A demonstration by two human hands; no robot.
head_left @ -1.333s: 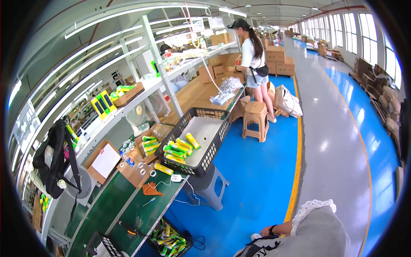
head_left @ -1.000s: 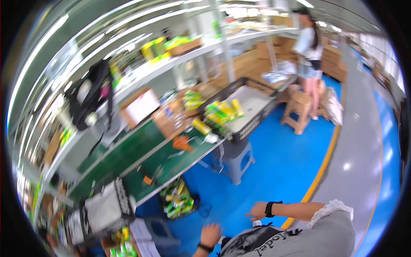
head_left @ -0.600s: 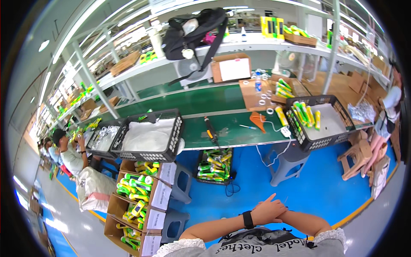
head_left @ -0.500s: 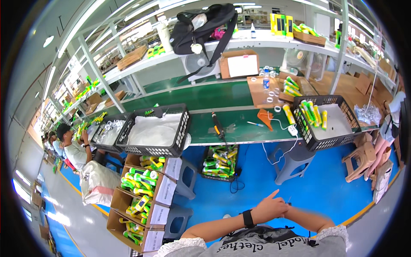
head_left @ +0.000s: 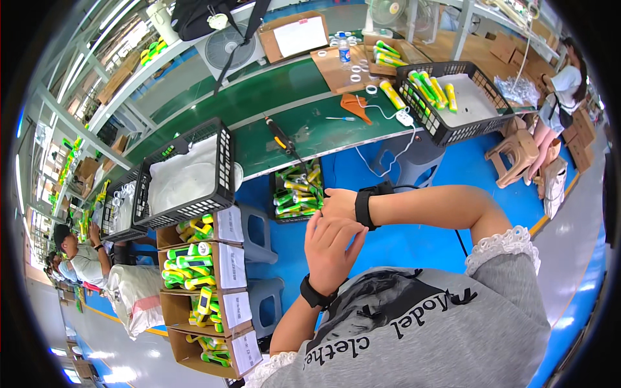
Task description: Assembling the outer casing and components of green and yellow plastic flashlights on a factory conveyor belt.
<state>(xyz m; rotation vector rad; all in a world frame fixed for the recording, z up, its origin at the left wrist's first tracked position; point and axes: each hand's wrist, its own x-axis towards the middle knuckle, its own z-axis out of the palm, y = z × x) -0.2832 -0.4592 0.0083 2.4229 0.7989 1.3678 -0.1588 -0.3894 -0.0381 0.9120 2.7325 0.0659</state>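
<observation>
My two hands meet in front of my chest. My left hand (head_left: pixel 333 249) rises from below with a black band (head_left: pixel 317 294) on its wrist. Its fingers are stretched out and slightly apart, with the tips by my right hand (head_left: pixel 339 204). My right forearm crosses from the right, with a black strap (head_left: pixel 365 207) and a small dark device on that wrist. The fingers of my right hand are partly hidden behind the left ones. I see nothing held in either hand. Just beyond them, a black crate (head_left: pixel 274 194) of green-and-yellow tube-shaped items sits on the blue floor.
Open cartons (head_left: pixel 174 301) of similar items stand at the left beside grey stools (head_left: pixel 265 301). On the green bench (head_left: pixel 310 126) lie a screwdriver-like tool (head_left: pixel 279 137), an orange cloth (head_left: pixel 354 108) and black crates (head_left: pixel 223 171). A co-worker (head_left: pixel 84 262) sits far left; another person (head_left: pixel 563 90) stands right.
My view has tilted down and turned right. My hands have come up from near the lower edge. The left hand's fingers have spread out beside the right hand.
</observation>
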